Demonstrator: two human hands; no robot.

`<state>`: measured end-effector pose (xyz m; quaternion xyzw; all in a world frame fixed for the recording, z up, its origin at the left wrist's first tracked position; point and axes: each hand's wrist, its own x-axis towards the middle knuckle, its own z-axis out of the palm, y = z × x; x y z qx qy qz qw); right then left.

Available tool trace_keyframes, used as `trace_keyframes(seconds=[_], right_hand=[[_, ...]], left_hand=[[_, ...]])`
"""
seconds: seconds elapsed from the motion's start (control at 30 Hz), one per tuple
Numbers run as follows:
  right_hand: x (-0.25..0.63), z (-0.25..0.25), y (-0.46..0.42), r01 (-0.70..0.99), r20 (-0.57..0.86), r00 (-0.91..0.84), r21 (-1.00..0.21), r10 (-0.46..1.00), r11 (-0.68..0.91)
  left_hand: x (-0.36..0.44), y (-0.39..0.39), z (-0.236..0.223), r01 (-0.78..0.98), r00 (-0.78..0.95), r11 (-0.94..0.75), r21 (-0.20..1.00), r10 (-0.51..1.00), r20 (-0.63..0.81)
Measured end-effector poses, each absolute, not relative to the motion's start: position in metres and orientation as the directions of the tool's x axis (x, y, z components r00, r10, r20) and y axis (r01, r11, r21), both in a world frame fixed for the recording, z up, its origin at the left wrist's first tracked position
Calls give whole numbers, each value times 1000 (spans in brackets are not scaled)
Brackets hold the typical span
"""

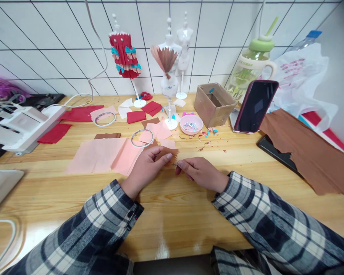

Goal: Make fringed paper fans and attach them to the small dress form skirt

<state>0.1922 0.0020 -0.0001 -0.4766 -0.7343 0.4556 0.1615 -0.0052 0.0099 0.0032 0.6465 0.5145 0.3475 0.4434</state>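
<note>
One left hand [147,163] pinches a brown sheet [174,154], frame centre; right hand [202,172] pinches a small metal tool [174,164]; apparently edge work, calling next for a steady sheet.

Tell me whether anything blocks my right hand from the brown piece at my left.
Nothing visible does: only the thin tool in your right hand points across to the jagged edge of the brown piece. Your left hand partly covers that piece.

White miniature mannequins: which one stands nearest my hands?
The middle white mannequin with the pleated brown fan; the red-dressed mannequin and the bare white mannequin stand farther back.
</note>
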Motion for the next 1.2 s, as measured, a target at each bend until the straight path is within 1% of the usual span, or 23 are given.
trace_keyframes(seconds=[0.17, 0.5, 0.8, 1.2], right_hand=[[191, 1, 2, 555, -220, -500, -824, 838, 115], [193, 1, 2, 552, -219, -488, -827, 845, 104], [192, -1, 2, 523, -235, -488, -850, 840, 66], [192, -1, 3, 538, -231, -483, -839, 845, 78]], left_hand=[[-5, 10, 3, 358, 233, -70, 931, 972, -17], [-5, 9, 4, 379, 217, -70, 923, 976, -15], [-4, 10, 6, 369, 231, -61, 927, 973, -28], [-5, 9, 6, 362, 236, -62, 930, 971, -27]])
